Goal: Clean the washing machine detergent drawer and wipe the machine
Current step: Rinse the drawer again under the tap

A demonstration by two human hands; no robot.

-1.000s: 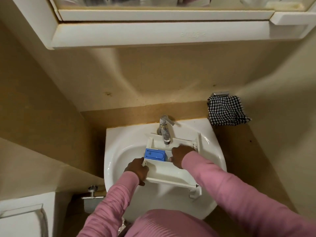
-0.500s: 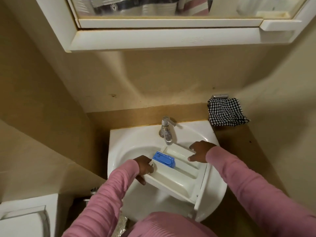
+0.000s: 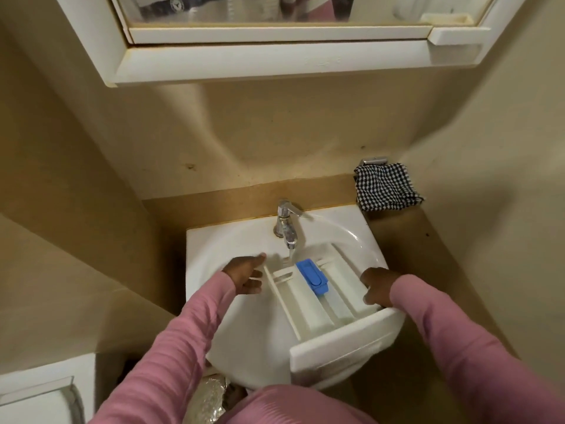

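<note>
A white detergent drawer [image 3: 308,313] with a blue insert [image 3: 312,275] lies across the white sink [image 3: 214,249], its front panel toward me at the sink's near right rim. Water runs from the chrome tap [image 3: 286,223] onto the drawer's far end. My right hand [image 3: 377,284] grips the drawer's right side wall, fingers curled over it. My left hand [image 3: 246,272] hovers just left of the drawer with fingers spread, holding nothing.
A black-and-white checked cloth [image 3: 385,186] hangs on the wall to the right of the sink. A mirrored cabinet [image 3: 275,59] juts out overhead. A white fixture [image 3: 39,396] sits at the lower left, and walls close in on both sides.
The drawer has been swung round so its front panel faces me at the right. My left hand let go of it and opened; my right hand took hold of its right wall.
</note>
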